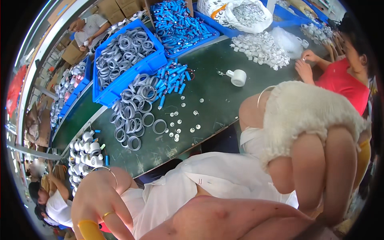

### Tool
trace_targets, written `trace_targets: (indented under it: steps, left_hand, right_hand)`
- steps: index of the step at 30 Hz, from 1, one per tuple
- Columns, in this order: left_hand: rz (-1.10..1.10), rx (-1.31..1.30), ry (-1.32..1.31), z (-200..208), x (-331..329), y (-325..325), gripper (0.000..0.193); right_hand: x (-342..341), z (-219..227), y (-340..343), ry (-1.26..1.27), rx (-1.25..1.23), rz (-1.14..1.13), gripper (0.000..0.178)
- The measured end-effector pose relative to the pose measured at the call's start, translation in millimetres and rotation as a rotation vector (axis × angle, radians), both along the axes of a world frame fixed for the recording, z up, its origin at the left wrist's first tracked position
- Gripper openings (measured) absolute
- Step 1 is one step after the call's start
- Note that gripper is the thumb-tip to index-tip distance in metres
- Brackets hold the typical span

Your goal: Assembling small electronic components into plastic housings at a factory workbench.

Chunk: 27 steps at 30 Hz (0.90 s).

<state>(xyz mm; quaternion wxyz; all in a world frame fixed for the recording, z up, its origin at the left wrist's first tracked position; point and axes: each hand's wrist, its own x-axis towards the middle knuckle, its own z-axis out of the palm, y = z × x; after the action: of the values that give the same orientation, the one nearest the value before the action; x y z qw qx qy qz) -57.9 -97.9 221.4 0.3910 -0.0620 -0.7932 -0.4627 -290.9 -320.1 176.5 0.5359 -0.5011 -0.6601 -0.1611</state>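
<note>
Both my hands are raised close to the camera, off the table. My left hand is at the lower left, with a ring, a bracelet and a yellow finger cover; its fingers are spread but the tips run out of the picture. My right hand is at the right, its back under white frilly-edged cloth, a bracelet at its wrist. Its fingers stretch to the dark rim, tips hidden. Whether either hand holds something cannot be seen. Beyond them on the green table lie a white round housing with a short neck and several small white discs.
Grey rings fill a blue crate and spill into a pile. Blue cylindrical cells with wires lie in a tray and loose. White parts are heaped at back right, near a person in red. White housings cluster left.
</note>
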Motion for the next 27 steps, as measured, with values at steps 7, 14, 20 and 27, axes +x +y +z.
trace_targets:
  steps: [7,14,20,27]
  left_hand:
    - [0.021,-0.06,-0.179,-11.8,-13.2,9.8,0.036]
    - [0.788,0.562,0.33,-146.9,18.2,51.5,0.053]
    - [0.928,1.222,0.129,-222.8,40.7,38.9,0.043]
    - [0.771,1.464,0.556,-266.9,-1.4,5.8,0.064]
  right_hand:
    - [-4.9,-2.0,-4.6,-0.133,-0.17,0.017,0.03]
    - [19.6,-60.2,-96.7,0.406,0.097,-0.476,0.035]
    - [42.4,-180.9,-151.1,1.092,-0.551,-2.277,0.062]
    - [101.0,-143.1,-19.1,0.838,-0.349,-1.415,0.054]
